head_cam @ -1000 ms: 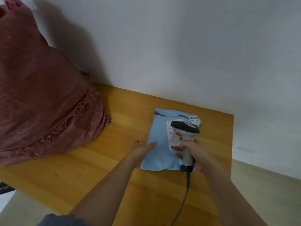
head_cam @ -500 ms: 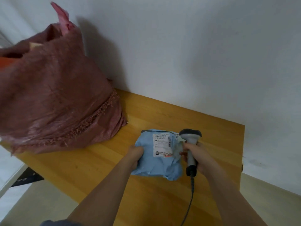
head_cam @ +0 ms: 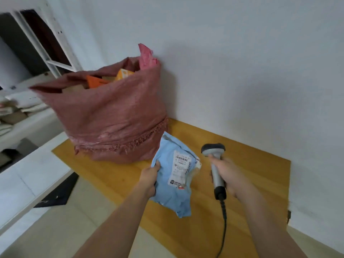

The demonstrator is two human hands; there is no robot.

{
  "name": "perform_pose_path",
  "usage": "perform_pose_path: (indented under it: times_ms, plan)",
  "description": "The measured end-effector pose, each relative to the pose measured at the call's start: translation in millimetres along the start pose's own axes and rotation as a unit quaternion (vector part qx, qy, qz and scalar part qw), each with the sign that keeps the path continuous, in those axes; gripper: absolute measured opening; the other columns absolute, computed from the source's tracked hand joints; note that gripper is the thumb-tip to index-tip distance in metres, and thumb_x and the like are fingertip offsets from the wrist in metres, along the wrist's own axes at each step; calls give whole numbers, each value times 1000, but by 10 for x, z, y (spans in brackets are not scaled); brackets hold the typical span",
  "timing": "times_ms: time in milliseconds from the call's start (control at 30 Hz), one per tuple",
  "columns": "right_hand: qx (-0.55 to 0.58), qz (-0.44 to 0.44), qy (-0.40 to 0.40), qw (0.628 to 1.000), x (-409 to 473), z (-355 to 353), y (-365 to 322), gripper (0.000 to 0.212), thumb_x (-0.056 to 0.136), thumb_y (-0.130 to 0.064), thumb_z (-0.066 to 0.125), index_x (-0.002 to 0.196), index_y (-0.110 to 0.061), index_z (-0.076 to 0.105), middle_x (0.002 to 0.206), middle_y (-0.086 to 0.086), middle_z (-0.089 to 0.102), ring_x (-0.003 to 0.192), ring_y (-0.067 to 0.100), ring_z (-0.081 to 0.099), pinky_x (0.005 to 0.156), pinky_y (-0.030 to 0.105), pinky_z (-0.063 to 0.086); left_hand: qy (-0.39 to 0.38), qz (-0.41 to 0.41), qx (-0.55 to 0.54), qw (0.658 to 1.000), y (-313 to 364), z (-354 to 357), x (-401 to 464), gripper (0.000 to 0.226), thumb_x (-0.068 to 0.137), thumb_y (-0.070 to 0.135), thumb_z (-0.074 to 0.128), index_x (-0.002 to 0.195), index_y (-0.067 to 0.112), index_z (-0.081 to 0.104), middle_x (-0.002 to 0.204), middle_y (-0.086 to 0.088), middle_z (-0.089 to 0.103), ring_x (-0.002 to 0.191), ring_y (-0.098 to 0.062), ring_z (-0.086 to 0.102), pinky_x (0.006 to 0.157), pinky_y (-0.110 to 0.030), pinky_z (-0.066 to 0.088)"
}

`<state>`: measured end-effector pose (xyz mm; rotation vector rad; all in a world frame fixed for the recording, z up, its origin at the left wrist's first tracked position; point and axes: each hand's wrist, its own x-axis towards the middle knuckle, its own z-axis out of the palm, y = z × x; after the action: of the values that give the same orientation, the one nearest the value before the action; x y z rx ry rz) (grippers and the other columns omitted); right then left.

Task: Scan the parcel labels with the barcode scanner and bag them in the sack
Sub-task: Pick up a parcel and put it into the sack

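My left hand (head_cam: 149, 180) grips the blue parcel (head_cam: 174, 175) by its left edge, lifted above the desk (head_cam: 251, 164) just beside the sack (head_cam: 111, 120) at the far-left corner. My right hand (head_cam: 228, 175) clasps the scanner (head_cam: 214, 161) upright.

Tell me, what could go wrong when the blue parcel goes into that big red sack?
The left hand grips the blue parcel by one edge only, so it might slip. The red sack already looks full, with boxes at its mouth, so the parcel might slide back out. The barcode scanner cable dangles from the right hand and could snag.
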<state>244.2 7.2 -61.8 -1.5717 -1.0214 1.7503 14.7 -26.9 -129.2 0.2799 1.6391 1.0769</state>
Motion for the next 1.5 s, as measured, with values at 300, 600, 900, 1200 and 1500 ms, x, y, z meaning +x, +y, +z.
perform_pose_path:
  times_ms: [300, 600, 900, 1200, 1500]
  plan:
    - [49, -139, -78, 986, -1221, 401, -453, 25, 95, -31, 63, 103, -7, 62, 66, 7, 57, 48, 14, 53, 45, 25, 48, -87, 144, -148, 975, 449, -700, -692, 37, 100, 38, 49, 127, 15, 60, 119, -14, 69, 107, -37, 66, 87, -54, 54]
    - [60, -256, -103, 959, -1860, 437, -826, 30, 97, -32, 57, 100, -5, 69, 76, 6, 67, 57, 14, 57, 49, 28, 49, -79, 228, -218, 945, 825, -776, -1192, 24, 99, 26, 53, 115, 14, 67, 109, -10, 73, 95, -32, 71, 69, -46, 59]
    - [41, -275, -153, 948, -2261, 321, -1046, 36, 96, -33, 57, 102, 2, 66, 72, 7, 62, 52, 13, 55, 45, 24, 47, -28, 254, -270, 928, 1036, -758, -1383, 27, 99, 25, 54, 121, 15, 65, 113, -10, 72, 100, -33, 69, 71, -45, 59]
    - [48, -278, -141, 949, -2411, -177, -1108, 46, 86, -38, 59, 106, 2, 64, 76, 7, 65, 54, 15, 54, 45, 23, 47, -12, 225, -272, 936, 920, -335, -1332, 18, 99, 25, 55, 111, 19, 67, 110, -10, 71, 98, -33, 67, 73, -47, 57]
    - [37, -281, -125, 951, -2344, -601, -1179, 57, 75, -47, 63, 103, 3, 66, 74, 12, 61, 54, 16, 53, 46, 24, 47, -2, 208, -269, 940, 930, 66, -1239, 20, 98, 25, 57, 114, 20, 67, 114, -11, 70, 100, -35, 66, 85, -55, 54]
